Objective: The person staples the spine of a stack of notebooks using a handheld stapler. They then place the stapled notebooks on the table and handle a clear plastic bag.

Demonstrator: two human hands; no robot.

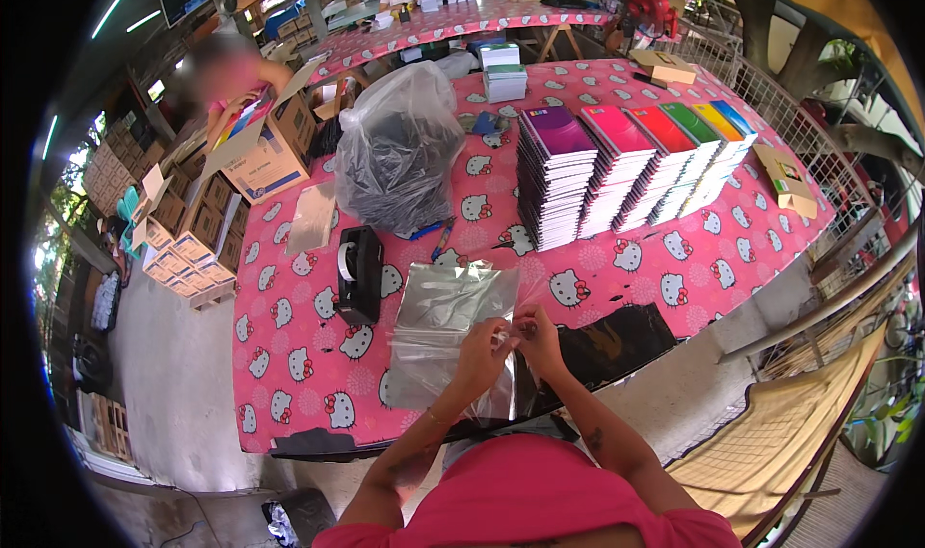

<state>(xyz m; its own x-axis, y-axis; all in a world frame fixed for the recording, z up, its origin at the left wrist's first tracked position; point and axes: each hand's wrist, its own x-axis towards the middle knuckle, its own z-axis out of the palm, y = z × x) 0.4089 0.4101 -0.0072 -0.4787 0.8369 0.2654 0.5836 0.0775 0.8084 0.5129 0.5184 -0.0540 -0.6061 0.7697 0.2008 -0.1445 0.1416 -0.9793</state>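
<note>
Close to the table's near edge, my left hand (482, 352) and my right hand (539, 338) are side by side, fingers pinched together on a clear plastic bag (496, 408). Part of that bag blends with a pile of clear plastic bags (438, 298) lying flat beneath and left of my hands. A black tape dispenser (358, 278) stands left of the pile. Behind the pile lies a blue pen (443, 240). Stacks of spiral notebooks (554, 182), with purple, pink, red, green, yellow and blue covers, rise beyond my right hand.
A large translucent sack (400, 153) with dark contents sits at the far left of the pink patterned table (279, 355). A black sheet (607, 351) lies right of my hands. At left, a person (236, 81) leans by an open cardboard box (265, 153). White pads (504, 81) stand farther back.
</note>
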